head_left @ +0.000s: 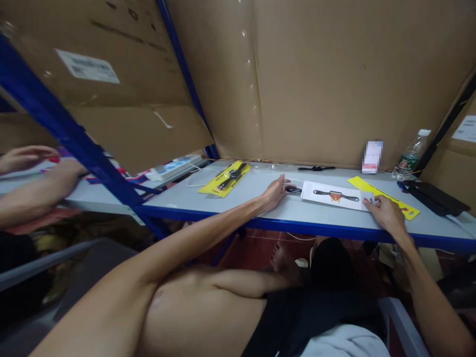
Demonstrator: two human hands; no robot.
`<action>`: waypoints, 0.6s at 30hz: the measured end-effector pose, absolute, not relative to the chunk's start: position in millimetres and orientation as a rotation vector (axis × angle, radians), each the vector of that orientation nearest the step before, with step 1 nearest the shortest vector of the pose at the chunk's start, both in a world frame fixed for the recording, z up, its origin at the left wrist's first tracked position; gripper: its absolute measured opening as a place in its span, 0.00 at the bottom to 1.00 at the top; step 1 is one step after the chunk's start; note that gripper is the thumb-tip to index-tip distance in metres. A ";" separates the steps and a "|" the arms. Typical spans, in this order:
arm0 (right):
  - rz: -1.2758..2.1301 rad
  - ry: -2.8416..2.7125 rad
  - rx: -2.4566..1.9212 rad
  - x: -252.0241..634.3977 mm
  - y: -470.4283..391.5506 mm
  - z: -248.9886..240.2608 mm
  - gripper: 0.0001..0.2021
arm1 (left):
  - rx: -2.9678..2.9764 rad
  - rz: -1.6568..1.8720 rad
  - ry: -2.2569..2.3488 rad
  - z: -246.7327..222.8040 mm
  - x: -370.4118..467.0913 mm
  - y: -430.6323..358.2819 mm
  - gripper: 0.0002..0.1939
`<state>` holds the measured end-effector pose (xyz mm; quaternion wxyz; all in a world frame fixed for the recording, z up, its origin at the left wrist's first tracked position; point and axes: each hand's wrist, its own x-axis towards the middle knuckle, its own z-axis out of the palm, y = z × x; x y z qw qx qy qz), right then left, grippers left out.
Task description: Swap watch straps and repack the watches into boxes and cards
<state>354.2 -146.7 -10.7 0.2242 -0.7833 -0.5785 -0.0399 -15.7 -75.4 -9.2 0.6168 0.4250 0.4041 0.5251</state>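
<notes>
My right hand [388,213] pinches the right end of a white card [310,193] printed with a picture of a black and orange spokeshave. Off the card's left end sticks the black handle [294,190] of what looks like a spokeshave, the rest of it hidden. My left hand [274,193] has its fingers curled at that handle. Behind the card, a yellow printed card [407,210] lies partly covered. A yellow pack [226,179] with a black spokeshave on it rests to the left of my left hand. Another black spokeshave [316,168] lies near the back panel.
A plastic bottle [409,156], a blurred upright phone-like object [372,156] and a black case [435,197] stand at the right of the grey table [178,201]. A blue post [70,124] rises at left. Beyond it are a co-worker's arms [44,191] and a white power strip [178,168].
</notes>
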 end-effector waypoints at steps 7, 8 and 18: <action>-0.245 -1.759 -2.180 300.5 -153.6 4.6 0.26 | 0.986 1.161 0.776 -9.6 -5.7 -79.1 0.23; -0.267 -1.786 -2.171 295.2 -153.9 4.7 0.27 | 0.999 1.142 0.719 -8.6 -3.5 -81.2 0.24; -0.264 -1.859 -2.129 298.0 -150.1 -2.1 0.26 | 0.982 1.096 0.681 7.9 2.0 -99.6 0.26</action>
